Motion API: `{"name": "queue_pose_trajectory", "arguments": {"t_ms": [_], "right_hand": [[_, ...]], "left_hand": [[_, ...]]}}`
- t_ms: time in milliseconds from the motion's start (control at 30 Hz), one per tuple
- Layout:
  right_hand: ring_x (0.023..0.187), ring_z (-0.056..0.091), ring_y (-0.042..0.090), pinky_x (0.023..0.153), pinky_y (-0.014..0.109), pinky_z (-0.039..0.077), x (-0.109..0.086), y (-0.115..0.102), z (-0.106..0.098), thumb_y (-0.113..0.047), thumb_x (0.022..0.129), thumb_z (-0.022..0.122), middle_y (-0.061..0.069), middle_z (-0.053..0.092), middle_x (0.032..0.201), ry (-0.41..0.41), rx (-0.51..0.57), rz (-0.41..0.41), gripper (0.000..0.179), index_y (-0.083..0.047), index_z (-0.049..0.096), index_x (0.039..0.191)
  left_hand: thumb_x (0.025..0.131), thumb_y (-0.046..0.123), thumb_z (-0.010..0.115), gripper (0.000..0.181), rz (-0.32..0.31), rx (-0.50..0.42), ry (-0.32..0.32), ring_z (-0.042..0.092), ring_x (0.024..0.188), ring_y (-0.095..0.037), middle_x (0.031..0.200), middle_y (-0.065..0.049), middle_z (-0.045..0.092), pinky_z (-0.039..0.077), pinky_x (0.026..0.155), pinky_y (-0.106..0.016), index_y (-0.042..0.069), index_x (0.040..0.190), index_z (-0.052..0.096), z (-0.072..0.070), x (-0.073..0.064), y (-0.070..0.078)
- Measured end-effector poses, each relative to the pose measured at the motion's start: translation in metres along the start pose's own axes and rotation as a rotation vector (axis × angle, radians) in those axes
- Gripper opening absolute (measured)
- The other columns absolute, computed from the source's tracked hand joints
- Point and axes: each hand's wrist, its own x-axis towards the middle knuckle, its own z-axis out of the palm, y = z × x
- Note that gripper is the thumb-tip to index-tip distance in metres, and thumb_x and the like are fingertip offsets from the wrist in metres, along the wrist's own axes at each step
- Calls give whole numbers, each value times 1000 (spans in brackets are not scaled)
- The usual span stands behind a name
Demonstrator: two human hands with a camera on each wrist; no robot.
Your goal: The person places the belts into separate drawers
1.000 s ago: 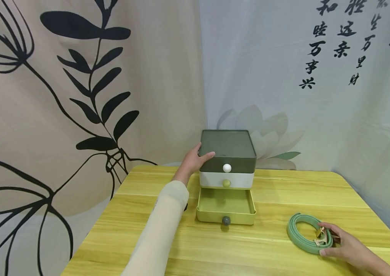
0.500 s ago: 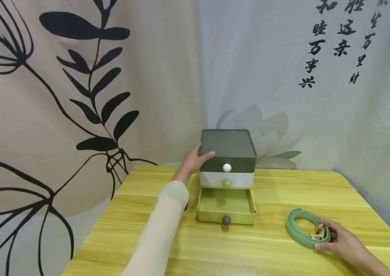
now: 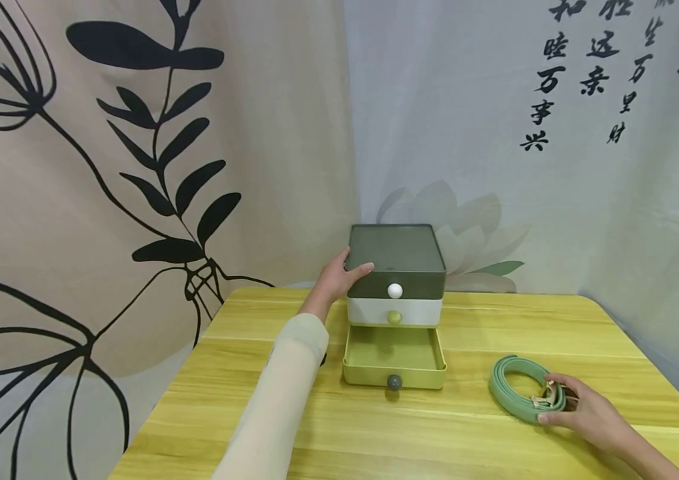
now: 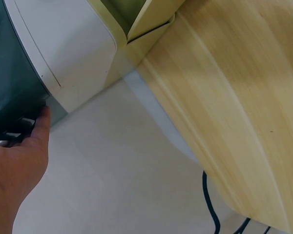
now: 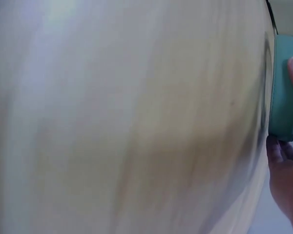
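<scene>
A small tiered drawer box (image 3: 396,248) stands at the back of the table, its dark green top tier above a white tier (image 3: 369,311). The bottom yellow-green drawer (image 3: 375,377) is pulled out, with nothing inside. My left hand (image 3: 335,280) rests against the top tier's left side, thumb laid over the front corner; in the left wrist view a straight digit touches the dark edge. At the right, my right hand (image 3: 591,412) pinches a coiled green belt (image 3: 506,397) with a gold buckle, thumb on the near side. The right wrist view shows part of the belt (image 5: 284,92).
The wooden table (image 3: 435,440) spreads around the drawer box. Behind it hangs a printed curtain (image 3: 291,133) with dark plants and writing. A grey knob (image 3: 394,383) sticks out from the pulled-out drawer's front.
My right hand has moved left and slightly away from me, carrying the belt closer to the drawer box. The left hand and the drawer have stayed put.
</scene>
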Motion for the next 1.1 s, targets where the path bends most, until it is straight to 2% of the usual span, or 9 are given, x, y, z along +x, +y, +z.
{"name": "queue_pose_trajectory", "arguments": {"t_ms": [167,433,633,800,933,1100], "right_hand": [[116,56,43,76,26,52,6,-9,-1,-35,82,82,26,56,128,-9,45,-6,88,8,38,144],[121,50,52,81,39,55,14,-24,-1,-34,83,81,30,52,132,-10,73,-40,87,7,37,146],[121,50,53,84,44,54,20,-35,-1,-34,81,83,30,52,132,17,49,-67,86,4,40,145],[121,50,53,85,48,54,25,-41,-2,-35,82,82,29,53,132,10,60,-74,86,4,39,146],[122,50,52,84,46,54,27,-47,-1,-36,82,82,28,54,132,13,60,-78,87,4,38,146],[120,52,49,80,34,55,28,-57,1,-35,82,82,24,57,128,32,75,-110,86,4,39,145]], "left_hand": [[92,62,59,90,2,-4,-2,22,148,-30,163,-7,22,26,115,-50,19,160,19,-1,-1,1],[92,62,59,91,2,-5,0,22,148,-30,163,-7,22,26,115,-50,18,160,19,-1,-1,1],[92,61,60,90,2,-9,-1,22,148,-30,163,-7,22,26,115,-50,19,160,19,-1,-1,0],[92,60,60,90,6,3,2,23,148,-30,163,-7,23,26,115,-50,18,160,19,-1,-1,0],[92,61,60,90,10,3,1,23,148,-30,163,-8,23,26,115,-50,18,160,19,-1,0,0],[91,61,60,91,11,-5,-2,23,148,-30,163,-7,23,26,115,-50,18,160,19,-1,0,0]]}}
